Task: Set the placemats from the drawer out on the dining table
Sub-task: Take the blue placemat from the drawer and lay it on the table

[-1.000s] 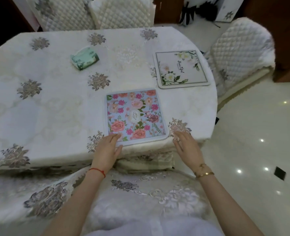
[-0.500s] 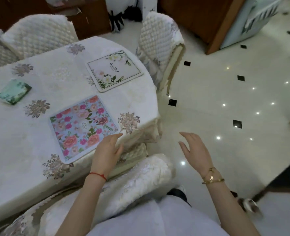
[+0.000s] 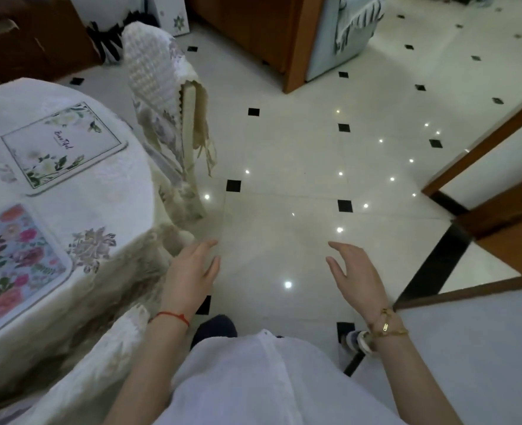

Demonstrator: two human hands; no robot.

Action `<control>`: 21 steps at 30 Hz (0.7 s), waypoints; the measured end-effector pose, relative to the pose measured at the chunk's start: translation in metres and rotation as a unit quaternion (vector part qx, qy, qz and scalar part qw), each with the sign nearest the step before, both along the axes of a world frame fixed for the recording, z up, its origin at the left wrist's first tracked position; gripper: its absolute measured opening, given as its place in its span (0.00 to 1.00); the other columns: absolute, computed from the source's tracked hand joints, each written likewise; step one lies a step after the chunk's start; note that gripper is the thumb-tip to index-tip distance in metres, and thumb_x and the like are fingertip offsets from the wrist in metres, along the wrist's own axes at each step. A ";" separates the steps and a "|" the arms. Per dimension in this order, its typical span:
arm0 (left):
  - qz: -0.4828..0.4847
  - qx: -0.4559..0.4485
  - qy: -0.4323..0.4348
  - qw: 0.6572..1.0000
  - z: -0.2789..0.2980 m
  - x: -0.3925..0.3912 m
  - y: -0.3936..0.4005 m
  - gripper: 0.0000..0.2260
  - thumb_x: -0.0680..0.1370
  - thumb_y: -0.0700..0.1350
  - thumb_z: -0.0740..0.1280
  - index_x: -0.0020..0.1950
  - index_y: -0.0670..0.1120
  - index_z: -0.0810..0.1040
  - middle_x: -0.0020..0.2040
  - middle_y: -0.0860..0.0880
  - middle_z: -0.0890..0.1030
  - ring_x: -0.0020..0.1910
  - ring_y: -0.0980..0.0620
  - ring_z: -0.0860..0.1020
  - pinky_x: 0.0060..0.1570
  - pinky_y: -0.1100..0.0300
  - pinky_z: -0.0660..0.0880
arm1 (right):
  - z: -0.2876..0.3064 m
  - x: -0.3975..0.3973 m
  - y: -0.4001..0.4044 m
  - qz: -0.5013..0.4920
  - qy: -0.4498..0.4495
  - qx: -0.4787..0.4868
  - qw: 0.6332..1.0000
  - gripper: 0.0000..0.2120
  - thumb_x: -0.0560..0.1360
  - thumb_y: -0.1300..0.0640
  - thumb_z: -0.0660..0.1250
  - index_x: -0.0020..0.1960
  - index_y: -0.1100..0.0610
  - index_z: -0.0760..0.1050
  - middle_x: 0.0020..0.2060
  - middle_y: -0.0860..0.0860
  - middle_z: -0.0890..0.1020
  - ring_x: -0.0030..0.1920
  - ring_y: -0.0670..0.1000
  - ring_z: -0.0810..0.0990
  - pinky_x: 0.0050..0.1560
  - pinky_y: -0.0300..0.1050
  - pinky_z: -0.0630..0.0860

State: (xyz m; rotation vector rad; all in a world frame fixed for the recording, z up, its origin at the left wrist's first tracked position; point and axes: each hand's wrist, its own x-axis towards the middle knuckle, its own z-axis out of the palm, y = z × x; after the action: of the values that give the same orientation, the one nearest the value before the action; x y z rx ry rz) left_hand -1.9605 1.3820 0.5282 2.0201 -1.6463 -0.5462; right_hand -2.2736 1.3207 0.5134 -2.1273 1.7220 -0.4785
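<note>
Altogether two placemats lie flat on the cloth-covered worktop [image 3: 106, 207] at the left. One, the white placemat [image 3: 63, 145] with green leaves, sits farther from the person, its long axis running from lower left to upper right. Nearer, the pink floral placemat [image 3: 14, 265] is cut off by the frame edge, so its long axis cannot be told. Two hands hover over the tiled floor [image 3: 284, 167], well apart: the left hand [image 3: 192, 274] and the right hand [image 3: 355, 274], each with fingers relaxed and holding nothing. One covered chair [image 3: 164, 96] stands beside the worktop.
</note>
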 end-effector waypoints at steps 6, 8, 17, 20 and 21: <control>-0.014 0.015 -0.014 1.000 -0.005 -0.021 -0.065 0.16 0.79 0.47 0.64 0.66 0.47 0.73 0.58 0.47 0.79 0.54 0.50 0.77 0.54 0.60 0.72 | -0.014 -0.022 -0.048 -0.017 -0.012 0.037 0.999 0.16 0.79 0.55 0.64 0.66 0.57 0.73 0.59 0.53 0.79 0.61 0.52 0.74 0.62 0.36 0.64; -0.017 0.022 -0.017 0.999 -0.013 -0.022 -0.092 0.16 0.79 0.47 0.64 0.66 0.47 0.74 0.59 0.47 0.79 0.56 0.50 0.77 0.56 0.59 0.72 | -0.021 -0.024 -0.070 -0.022 -0.017 0.059 0.998 0.17 0.79 0.54 0.63 0.66 0.57 0.72 0.60 0.52 0.78 0.62 0.50 0.73 0.62 0.35 0.62; -0.029 0.015 -0.011 0.999 -0.031 -0.014 -0.283 0.14 0.77 0.43 0.66 0.62 0.43 0.77 0.56 0.44 0.81 0.54 0.46 0.79 0.54 0.55 0.75 | -0.029 -0.010 -0.257 -0.032 -0.009 0.070 0.997 0.17 0.80 0.54 0.62 0.67 0.57 0.72 0.62 0.52 0.78 0.63 0.51 0.73 0.62 0.37 0.63; -0.036 0.007 -0.013 0.999 -0.018 0.002 -0.369 0.14 0.78 0.44 0.65 0.63 0.44 0.76 0.58 0.46 0.80 0.56 0.47 0.78 0.57 0.59 0.72 | -0.014 0.007 -0.344 -0.035 -0.006 0.053 0.998 0.17 0.79 0.55 0.63 0.66 0.57 0.73 0.60 0.52 0.78 0.62 0.51 0.74 0.61 0.36 0.64; -0.039 0.002 -0.016 0.999 -0.013 0.009 -0.398 0.14 0.78 0.44 0.65 0.64 0.45 0.76 0.59 0.46 0.80 0.56 0.47 0.78 0.57 0.60 0.70 | -0.008 0.013 -0.373 -0.036 -0.006 0.045 0.998 0.17 0.79 0.55 0.63 0.66 0.57 0.73 0.60 0.52 0.78 0.62 0.51 0.74 0.61 0.36 0.64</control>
State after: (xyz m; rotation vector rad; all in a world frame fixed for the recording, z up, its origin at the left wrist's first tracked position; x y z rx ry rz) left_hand -1.9515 0.9839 0.5153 1.9837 -1.7505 -0.5494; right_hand -2.2602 0.9480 0.5054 -2.0026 1.7836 -0.4230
